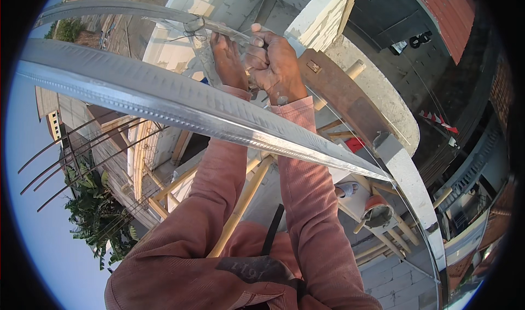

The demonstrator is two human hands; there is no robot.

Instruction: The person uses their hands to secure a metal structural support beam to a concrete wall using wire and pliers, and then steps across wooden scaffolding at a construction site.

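Two silvery metal profiles cross my view. The near metal profile (158, 94) passes over my forearms, and the far metal profile (126, 8) curves behind my hands. Thin wire (194, 25) is wound around the far one. Just below that profile, my left hand (228, 61) has its fingers bent and close together, fingertips near its lower edge. Beside it, my right hand (276, 64) is closed in a fist with the thumb on top, at the profile's end. What either hand grips is hidden by the fingers.
Below are bamboo poles (243, 206), a bucket (377, 211) and a foot in a sandal (347, 189). Rebar rods (71, 151) jut out at left. A brown timber beam (339, 88) lies along the wall top at right. Pale block walls (322, 14) stand beyond.
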